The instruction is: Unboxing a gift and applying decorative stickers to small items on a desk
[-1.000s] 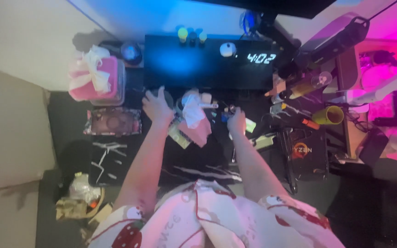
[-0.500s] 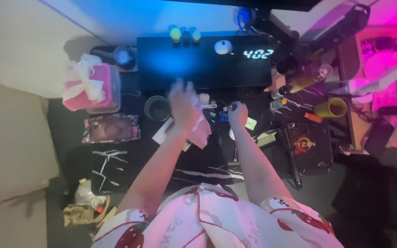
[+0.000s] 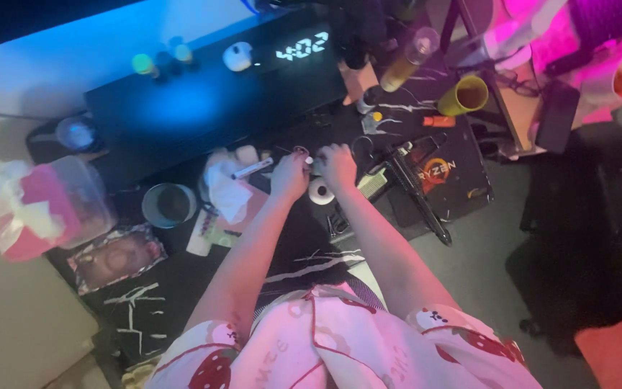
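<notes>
Head view: left hand [image 3: 289,175] and right hand [image 3: 337,165] side by side on the bench [image 3: 462,238], both grips curled shut around something small between them, too blurred to name; white roll [image 3: 319,191] just below, nearer the right grip

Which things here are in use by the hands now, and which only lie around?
In use:
left hand and right hand, close together over a small item too blurred to name
white roll, just below them

Lying about:
yellow cup
dark bowl
crumpled tissue
clock
pink box
</notes>
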